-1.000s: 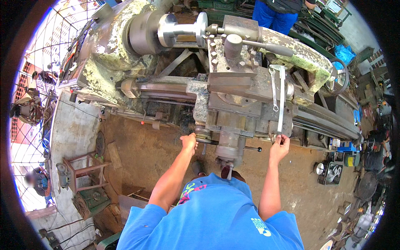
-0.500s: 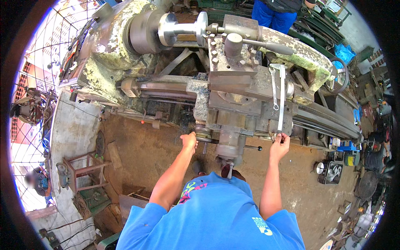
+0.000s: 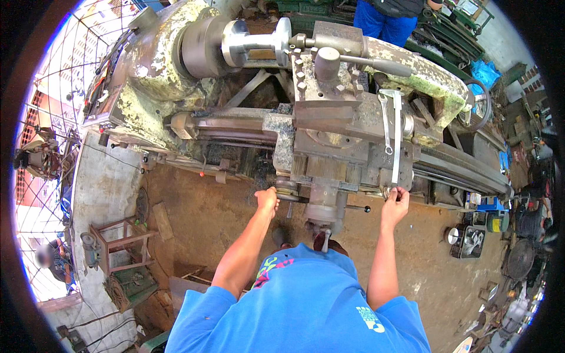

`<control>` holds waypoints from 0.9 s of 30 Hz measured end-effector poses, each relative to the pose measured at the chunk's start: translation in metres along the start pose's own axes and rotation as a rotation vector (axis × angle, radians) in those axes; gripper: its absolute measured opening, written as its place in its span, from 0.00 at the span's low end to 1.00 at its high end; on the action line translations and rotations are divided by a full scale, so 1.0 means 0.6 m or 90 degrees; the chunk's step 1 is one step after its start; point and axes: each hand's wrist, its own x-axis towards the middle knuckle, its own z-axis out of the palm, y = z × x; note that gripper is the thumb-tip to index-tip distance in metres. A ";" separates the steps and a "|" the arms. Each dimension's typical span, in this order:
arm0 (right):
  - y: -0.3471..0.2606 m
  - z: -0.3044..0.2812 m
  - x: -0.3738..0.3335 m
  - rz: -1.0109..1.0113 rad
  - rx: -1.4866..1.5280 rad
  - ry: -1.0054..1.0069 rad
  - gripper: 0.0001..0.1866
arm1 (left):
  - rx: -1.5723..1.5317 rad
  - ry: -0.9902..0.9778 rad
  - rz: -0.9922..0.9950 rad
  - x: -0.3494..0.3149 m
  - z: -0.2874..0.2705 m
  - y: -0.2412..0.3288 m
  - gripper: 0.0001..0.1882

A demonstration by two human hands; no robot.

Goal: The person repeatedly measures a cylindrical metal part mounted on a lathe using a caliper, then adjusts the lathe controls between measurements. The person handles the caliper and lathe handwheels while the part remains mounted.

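My left hand (image 3: 268, 199) is closed on the rim of the handwheel (image 3: 288, 190) at the front of the lathe carriage. My right hand (image 3: 396, 203) has its fingers pinched at a small metal part on the carriage's front right edge, mostly hidden by the fingertips. Just beyond it, a caliper (image 3: 397, 138) and a combination wrench (image 3: 386, 126) lie side by side on the carriage. A shiny spool-shaped metal workpiece (image 3: 258, 42) sits between the chuck (image 3: 203, 47) and the tailstock (image 3: 338, 40). The tool post (image 3: 327, 79) stands near its right flange.
A cross-slide crank (image 3: 325, 240) points toward my body. A lever with a black knob (image 3: 366, 209) sticks out between my arms. Left stands a wooden stool frame (image 3: 123, 244); right, a black crate (image 3: 471, 242). Another person in blue trousers (image 3: 385, 23) stands behind the lathe.
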 end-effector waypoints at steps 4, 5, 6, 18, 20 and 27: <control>0.000 0.001 0.001 0.003 0.006 -0.003 0.08 | -0.005 0.018 0.009 0.003 0.003 -0.006 0.13; 0.000 0.001 0.002 0.009 0.007 -0.005 0.08 | -0.014 0.020 -0.002 0.003 0.003 -0.005 0.13; 0.001 0.001 0.002 0.014 0.007 -0.008 0.08 | -0.005 0.024 0.012 0.001 0.005 -0.005 0.13; -0.009 -0.001 -0.001 -0.001 -0.028 -0.003 0.07 | 0.012 -0.143 -0.103 0.044 -0.062 0.027 0.13; -0.011 -0.003 -0.002 -0.001 -0.041 0.001 0.07 | 0.037 -0.154 -0.125 0.065 -0.074 0.024 0.14; -0.006 -0.002 0.001 -0.039 -0.037 -0.004 0.07 | -0.123 -0.159 -0.103 0.122 -0.072 -0.020 0.09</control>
